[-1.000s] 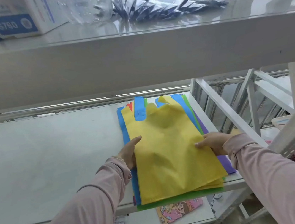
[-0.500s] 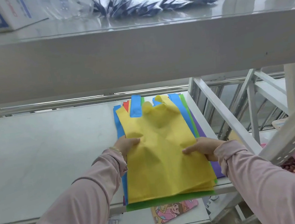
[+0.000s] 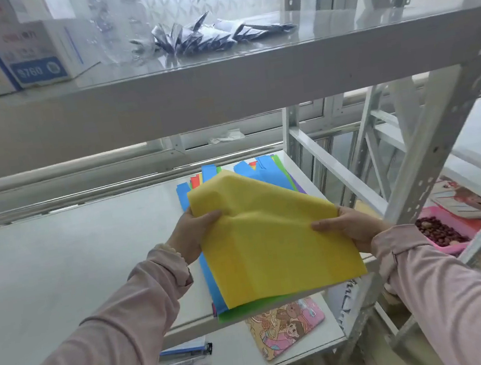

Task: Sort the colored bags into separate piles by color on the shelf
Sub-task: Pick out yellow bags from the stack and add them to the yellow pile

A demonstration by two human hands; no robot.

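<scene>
both hands, left hand (image 3: 190, 237) and right hand (image 3: 349, 225), pinch the yellow bag (image 3: 270, 239) sides; bare shelf (image 3: 74, 248) lies left, nearer the left hand.

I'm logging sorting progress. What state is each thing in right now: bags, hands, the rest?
yellow bag, held up over the stack, creased, gripped at both sides.
left hand, grips the yellow bag's left edge.
right hand, grips its right edge.
stack of bags, flat on the middle shelf, colours unsorted.
dark packets, loose heap on the top shelf.
pink tray, holds dark red pieces.
</scene>
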